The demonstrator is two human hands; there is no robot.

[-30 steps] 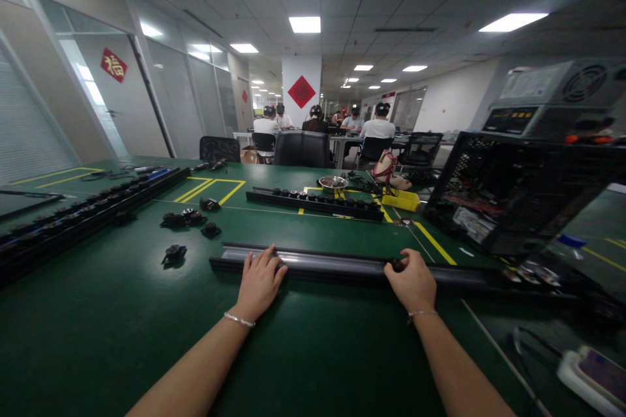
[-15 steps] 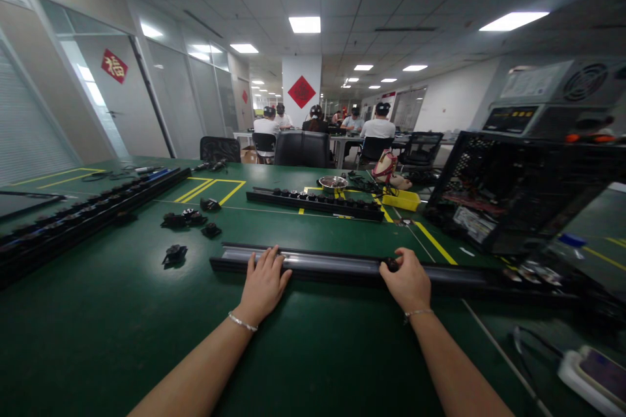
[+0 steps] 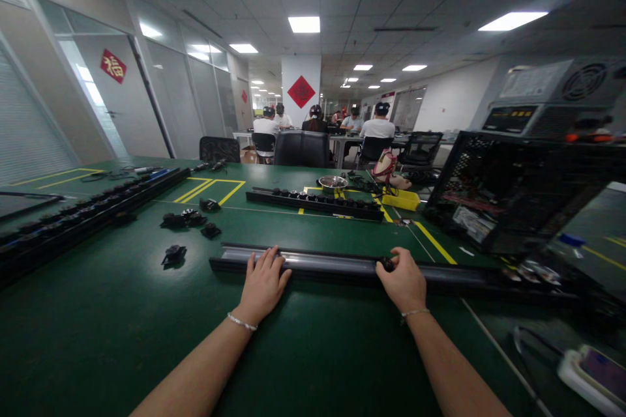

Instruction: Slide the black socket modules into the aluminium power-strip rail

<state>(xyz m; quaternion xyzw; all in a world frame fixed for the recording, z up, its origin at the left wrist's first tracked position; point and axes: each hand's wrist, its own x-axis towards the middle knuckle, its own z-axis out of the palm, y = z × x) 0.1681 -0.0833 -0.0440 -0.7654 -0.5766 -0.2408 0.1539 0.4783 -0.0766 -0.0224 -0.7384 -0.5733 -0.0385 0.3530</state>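
A long black channel rail (image 3: 332,266) lies across the green table in front of me. My left hand (image 3: 265,277) rests on its left part, fingers stretched out over the near edge and channel. Farther right, my right hand (image 3: 403,277) pinches a small black part (image 3: 387,264) at the rail, thumb and fingers curled round it. Most of that part is hidden by the fingers. Left of the rail, a loose black part (image 3: 174,255) lies on the table, with several similar black pieces (image 3: 184,218) behind it.
A second rail (image 3: 315,203) filled with black parts lies behind, near a metal bowl (image 3: 333,182) and a yellow tray (image 3: 401,200). Another filled rail (image 3: 98,215) runs along the left. An open computer case (image 3: 518,189) stands right; a white power strip (image 3: 594,371) lies near the front.
My right hand has slid slightly left along the rail with the small black part. My left hand has stayed in place.
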